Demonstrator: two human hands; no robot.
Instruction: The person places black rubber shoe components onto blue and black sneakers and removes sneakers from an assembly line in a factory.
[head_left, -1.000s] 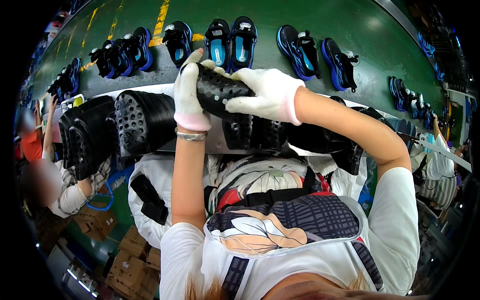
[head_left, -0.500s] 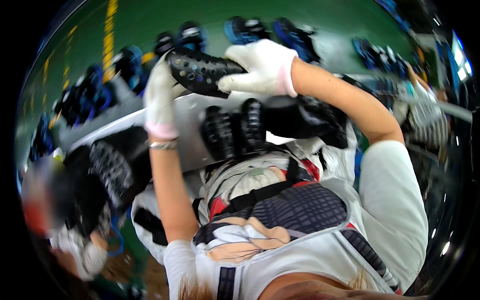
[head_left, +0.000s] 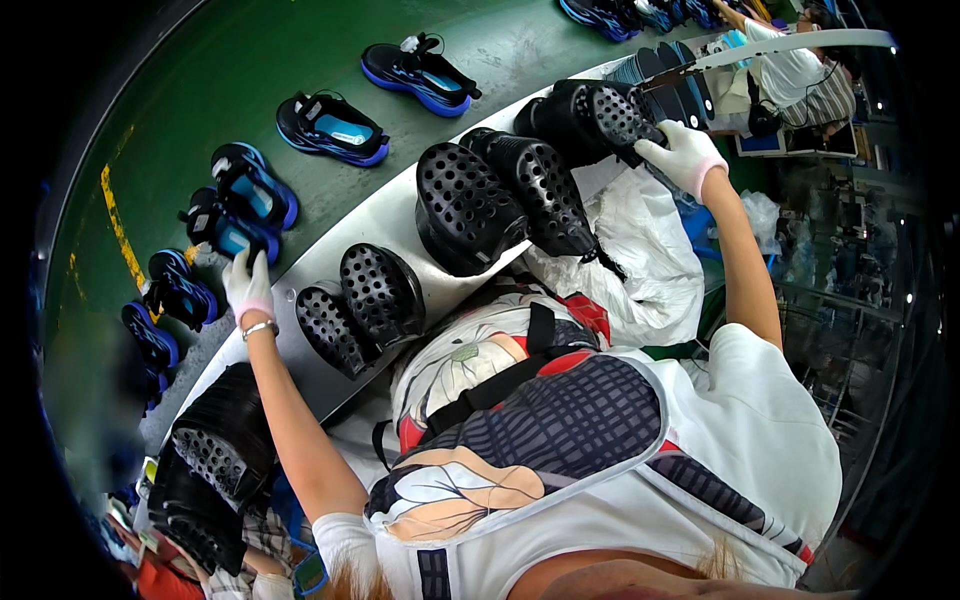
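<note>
Far out to the left, my gloved left hand point(head_left: 248, 285) is open with its fingers spread. Its fingertips are at the heel of a black and blue sneaker point(head_left: 235, 240); whether they touch is unclear. On the right, my gloved right hand point(head_left: 685, 160) closes its thumb and fingers on the end of a black perforated sole-shaped piece point(head_left: 618, 118), which lies against a black stack. Between my hands, similar black pieces with round holes rest on the grey bench: a smaller pair point(head_left: 380, 295) at the left and a larger stacked pair point(head_left: 470, 205) in the middle.
More sneakers point(head_left: 420, 78) stand in a row beyond the bench edge point(head_left: 290, 295). Dark insoles point(head_left: 680, 80) are stacked at the far right. A white bag point(head_left: 650, 260) hangs by my right side. More black stacks point(head_left: 215, 455) lie left; co-workers point(head_left: 790, 80) sit at both sides.
The black perforated piece I held between both hands is no longer between them. My left hand has moved left to a sneaker, my right hand right to a black stack. The view has turned.
</note>
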